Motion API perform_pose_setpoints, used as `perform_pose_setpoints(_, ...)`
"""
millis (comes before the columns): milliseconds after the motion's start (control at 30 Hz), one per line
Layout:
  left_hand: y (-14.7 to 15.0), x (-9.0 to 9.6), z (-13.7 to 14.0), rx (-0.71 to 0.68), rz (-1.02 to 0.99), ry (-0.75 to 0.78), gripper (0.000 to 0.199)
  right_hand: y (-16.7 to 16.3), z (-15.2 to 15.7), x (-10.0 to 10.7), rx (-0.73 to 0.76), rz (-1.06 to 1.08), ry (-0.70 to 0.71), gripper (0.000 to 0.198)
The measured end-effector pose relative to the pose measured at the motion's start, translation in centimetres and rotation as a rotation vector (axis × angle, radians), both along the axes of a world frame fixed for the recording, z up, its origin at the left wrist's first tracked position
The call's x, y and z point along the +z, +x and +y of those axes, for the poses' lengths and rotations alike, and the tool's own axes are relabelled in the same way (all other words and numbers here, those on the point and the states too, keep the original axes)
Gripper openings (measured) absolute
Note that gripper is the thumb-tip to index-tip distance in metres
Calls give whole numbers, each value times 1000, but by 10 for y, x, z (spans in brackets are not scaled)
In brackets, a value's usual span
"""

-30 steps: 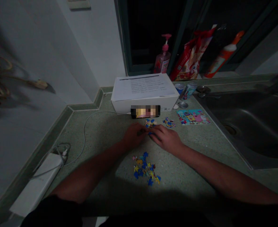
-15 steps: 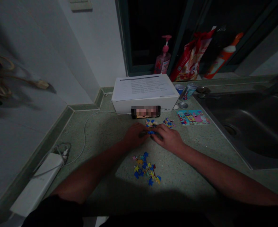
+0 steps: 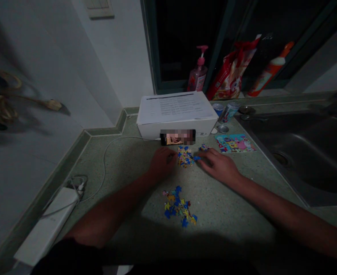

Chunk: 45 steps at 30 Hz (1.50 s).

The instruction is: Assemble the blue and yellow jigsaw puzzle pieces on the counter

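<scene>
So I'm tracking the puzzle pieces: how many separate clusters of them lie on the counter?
3: one between the left hand and right hand, a small one by the right fingertips, a loose pile nearer the body. Hands may hide more.

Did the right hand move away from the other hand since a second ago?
Yes. The right hand has slid right, toward the sink, leaving a gap to the left hand. The joined puzzle pieces now show between them.
</scene>
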<state>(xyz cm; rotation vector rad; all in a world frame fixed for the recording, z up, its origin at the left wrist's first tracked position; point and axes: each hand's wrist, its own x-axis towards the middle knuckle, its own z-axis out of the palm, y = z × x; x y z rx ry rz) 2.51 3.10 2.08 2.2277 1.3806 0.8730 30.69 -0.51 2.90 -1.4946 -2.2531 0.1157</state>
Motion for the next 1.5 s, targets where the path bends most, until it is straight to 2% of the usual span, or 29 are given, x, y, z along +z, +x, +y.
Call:
perform_pose_setpoints(200, -2, -4, 1, 6, 6, -3, 18, 26, -8, -8, -154, 18, -58, 29)
perform_pose_setpoints(433, 0, -10, 4, -79, 176, 63, 36, 25, -6, -9, -139, -99, -95, 28)
perform_pose_setpoints(600, 4, -14, 9, -74, 250, 59, 36, 24, -7, -11, -164, -155, -78, 29)
perform_pose_setpoints(800, 6, -15, 12, -60, 252, 54, 28, 28, -5, -14, -166, -109, 55, 32)
perform_pose_setpoints(867, 6, -16, 12, -57, 246, 55, 26, 27, -6, -13, -176, -117, 49, 33)
perform_pose_setpoints(1033, 6, -14, 10, -32, 229, 33, 23, 13, -12, -7, -179, -106, -26, 36)
perform_pose_setpoints(1300, 6, -8, 8, -25, 213, -9, 14, -35, -15, 1, 68, -155, -80, 27)
perform_pose_setpoints(1500, 1, 0, 5, -47, 182, -75, 26, -54, -3, -6, 56, 39, -5, 32)
